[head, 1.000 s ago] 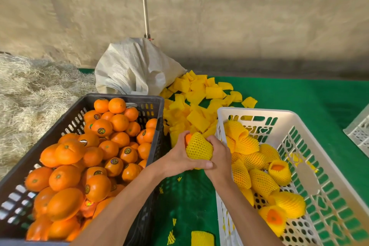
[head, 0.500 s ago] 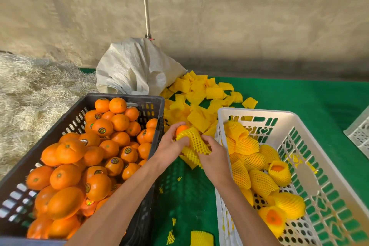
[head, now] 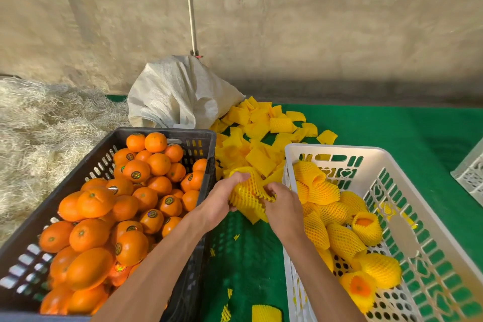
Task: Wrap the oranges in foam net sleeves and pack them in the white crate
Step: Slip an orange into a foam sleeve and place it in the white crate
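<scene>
Spreading across the floor, a green mat (head: 379, 133) is carrying the whole packing station beneath a rough concrete wall (head: 300, 34). A heap of pale straw (head: 47, 125) is lying at the far left, touching the back corner of a black crate (head: 201, 138) that is brimming with loose, stickered oranges (head: 109, 206). Standing across a strip of mat from it, the white crate (head: 337, 150) is holding about a dozen wrapped oranges (head: 337, 227) in yellow netting, piled against its near-left side. A white woven sack (head: 177, 97) is slumping against the wall behind the black crate, with a thin pole (head: 189, 5) rising above it, and a spill of flat foam net sleeves (head: 261, 136) is fanning out from its mouth toward the white crate's far rim. Another white crate's corner (head: 470, 172) is showing at the right edge. Between the two main crates, a person's bare forearms are reaching in: the left hand (head: 222, 201) is gripping one side of a yellow foam net sleeve (head: 248, 193) with curled fingers, while the right hand (head: 283, 204) is pinching the opposite edge. The sleeve is bulging between the hands above the mat; whatever fruit is inside is hidden by the netting. One stray sleeve (head: 266, 314) and small yellow scraps (head: 236, 236) are lying on the mat near the bottom edge.
</scene>
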### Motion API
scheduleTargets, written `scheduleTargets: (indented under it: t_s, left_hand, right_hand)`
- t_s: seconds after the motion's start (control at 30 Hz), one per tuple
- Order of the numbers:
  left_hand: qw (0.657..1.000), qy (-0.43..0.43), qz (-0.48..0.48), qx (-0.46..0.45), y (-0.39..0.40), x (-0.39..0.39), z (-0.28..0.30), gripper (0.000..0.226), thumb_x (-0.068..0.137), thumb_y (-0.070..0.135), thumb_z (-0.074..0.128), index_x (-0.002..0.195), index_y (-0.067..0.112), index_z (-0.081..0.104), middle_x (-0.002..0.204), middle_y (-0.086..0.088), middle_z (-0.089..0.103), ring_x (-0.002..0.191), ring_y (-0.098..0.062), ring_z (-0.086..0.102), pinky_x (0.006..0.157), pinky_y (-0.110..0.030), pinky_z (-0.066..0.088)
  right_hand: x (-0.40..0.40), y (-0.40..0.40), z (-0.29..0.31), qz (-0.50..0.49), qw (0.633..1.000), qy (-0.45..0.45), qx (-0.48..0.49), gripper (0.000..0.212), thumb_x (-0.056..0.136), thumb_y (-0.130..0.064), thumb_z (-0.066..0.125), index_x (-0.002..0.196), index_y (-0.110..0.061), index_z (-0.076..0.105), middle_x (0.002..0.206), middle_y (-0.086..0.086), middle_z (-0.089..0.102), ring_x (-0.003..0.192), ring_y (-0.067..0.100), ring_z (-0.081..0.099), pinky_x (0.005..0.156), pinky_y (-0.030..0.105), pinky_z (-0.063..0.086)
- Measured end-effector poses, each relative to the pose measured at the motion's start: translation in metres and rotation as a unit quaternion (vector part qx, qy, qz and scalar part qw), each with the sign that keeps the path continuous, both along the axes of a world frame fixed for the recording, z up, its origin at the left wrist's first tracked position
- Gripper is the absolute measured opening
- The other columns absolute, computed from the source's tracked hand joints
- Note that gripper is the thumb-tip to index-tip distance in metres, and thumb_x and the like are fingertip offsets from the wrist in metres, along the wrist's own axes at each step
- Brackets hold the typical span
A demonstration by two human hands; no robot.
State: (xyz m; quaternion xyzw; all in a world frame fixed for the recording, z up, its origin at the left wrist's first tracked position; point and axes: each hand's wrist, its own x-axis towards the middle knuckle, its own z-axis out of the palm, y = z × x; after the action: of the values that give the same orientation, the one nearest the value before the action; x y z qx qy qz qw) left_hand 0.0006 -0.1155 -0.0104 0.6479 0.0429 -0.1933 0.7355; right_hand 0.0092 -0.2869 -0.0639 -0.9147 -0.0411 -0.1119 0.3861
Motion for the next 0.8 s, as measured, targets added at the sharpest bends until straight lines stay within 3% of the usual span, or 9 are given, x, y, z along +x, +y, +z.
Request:
scheduleTargets:
  t_s: [0.07, 0.13, 0.2, 0.3, 0.4, 0.5, 0.6, 0.73, 0.8]
  left_hand:
    - [0.999, 0.006, 0.004, -0.052, 0.002, 0.001, -0.001, 0.064, 0.075, 0.067, 0.069, 0.131, 0.035, 0.064, 0.129, 0.003, 0.071, 0.12, -0.019, 0.064, 0.108, -0.044, 0.04]
    - [0.994, -0.005, -0.001, -0.11, 0.004, 0.003, -0.002, 0.066, 0.085, 0.065, 0.066, 0.143, 0.036, 0.055, 0.138, 0.002, 0.067, 0.131, -0.023, 0.061, 0.119, -0.054, 0.034]
    - [0.989, -0.005, -0.013, -0.146, 0.006, 0.003, -0.001, 0.072, 0.088, 0.065, 0.065, 0.15, 0.035, 0.047, 0.144, 0.001, 0.062, 0.134, -0.025, 0.058, 0.12, -0.057, 0.032]
    - [0.991, 0.013, -0.021, -0.132, 0.006, 0.003, -0.001, 0.077, 0.082, 0.07, 0.067, 0.15, 0.041, 0.046, 0.144, 0.006, 0.062, 0.135, -0.023, 0.058, 0.121, -0.056, 0.03]
    - [0.999, -0.002, -0.039, -0.03, 0.003, 0.0, -0.004, 0.086, 0.073, 0.084, 0.065, 0.147, 0.046, 0.048, 0.141, 0.018, 0.061, 0.137, -0.011, 0.052, 0.124, -0.052, 0.026]
    - [0.992, -0.043, -0.052, 0.104, 0.001, 0.001, -0.006, 0.113, 0.063, 0.095, 0.062, 0.157, 0.036, 0.038, 0.156, 0.018, 0.044, 0.147, -0.01, 0.038, 0.127, -0.047, 0.02]
    - [0.99, -0.021, -0.098, 0.097, 0.001, -0.001, 0.0, 0.105, 0.063, 0.099, 0.055, 0.153, 0.047, 0.037, 0.155, 0.023, 0.041, 0.149, -0.013, 0.037, 0.12, -0.045, 0.026]
    - [0.982, 0.051, -0.149, 0.106, 0.0, -0.006, -0.002, 0.107, 0.068, 0.093, 0.058, 0.158, 0.045, 0.026, 0.168, 0.006, 0.026, 0.154, -0.029, 0.026, 0.117, -0.065, 0.029]
    - [0.979, 0.067, -0.181, 0.063, 0.003, -0.008, -0.002, 0.09, 0.076, 0.083, 0.065, 0.151, 0.037, 0.045, 0.154, -0.007, 0.052, 0.136, -0.038, 0.053, 0.11, -0.068, 0.041]
  right_hand:
    - [0.0, 0.001, 0.001, 0.006, 1.0, 0.004, -0.024, 0.012, 0.09, -0.026, 0.075, 0.101, -0.022, 0.071, 0.102, -0.006, 0.072, 0.095, 0.018, 0.064, 0.072, 0.031, 0.051]
    - [-0.001, 0.002, 0.002, 0.022, 0.999, 0.007, -0.028, 0.01, 0.091, -0.032, 0.074, 0.093, -0.028, 0.065, 0.095, -0.008, 0.071, 0.085, 0.017, 0.062, 0.065, 0.03, 0.046]
    - [-0.003, 0.002, 0.002, 0.04, 0.999, 0.013, -0.033, 0.015, 0.093, -0.033, 0.071, 0.088, -0.033, 0.057, 0.089, -0.009, 0.068, 0.079, 0.018, 0.058, 0.065, 0.028, 0.041]
    - [-0.003, -0.002, 0.001, 0.054, 0.998, 0.028, -0.017, 0.01, 0.093, -0.023, 0.07, 0.092, -0.029, 0.062, 0.092, -0.01, 0.069, 0.084, 0.019, 0.061, 0.069, 0.028, 0.047]
    - [-0.004, -0.005, 0.001, 0.055, 0.998, 0.022, -0.014, 0.017, 0.089, -0.006, 0.064, 0.094, -0.021, 0.068, 0.095, -0.003, 0.071, 0.089, 0.026, 0.065, 0.07, 0.037, 0.055]
    - [-0.009, -0.001, 0.0, 0.06, 0.995, -0.015, -0.084, 0.019, 0.092, -0.016, 0.066, 0.11, -0.022, 0.07, 0.115, 0.0, 0.066, 0.094, 0.031, 0.064, 0.073, 0.041, 0.053]
    - [-0.005, -0.002, 0.0, 0.03, 1.0, -0.004, 0.003, 0.018, 0.09, -0.009, 0.068, 0.103, -0.021, 0.073, 0.106, -0.002, 0.066, 0.091, 0.024, 0.062, 0.071, 0.04, 0.052]
    - [-0.001, -0.007, 0.0, 0.029, 0.997, 0.043, 0.054, 0.031, 0.085, -0.001, 0.07, 0.108, -0.021, 0.075, 0.109, -0.004, 0.071, 0.103, 0.02, 0.065, 0.083, 0.039, 0.055]
    - [-0.003, -0.007, 0.001, 0.041, 0.994, 0.034, 0.096, 0.034, 0.082, -0.001, 0.067, 0.105, -0.025, 0.076, 0.103, -0.006, 0.072, 0.097, 0.018, 0.066, 0.08, 0.044, 0.057]
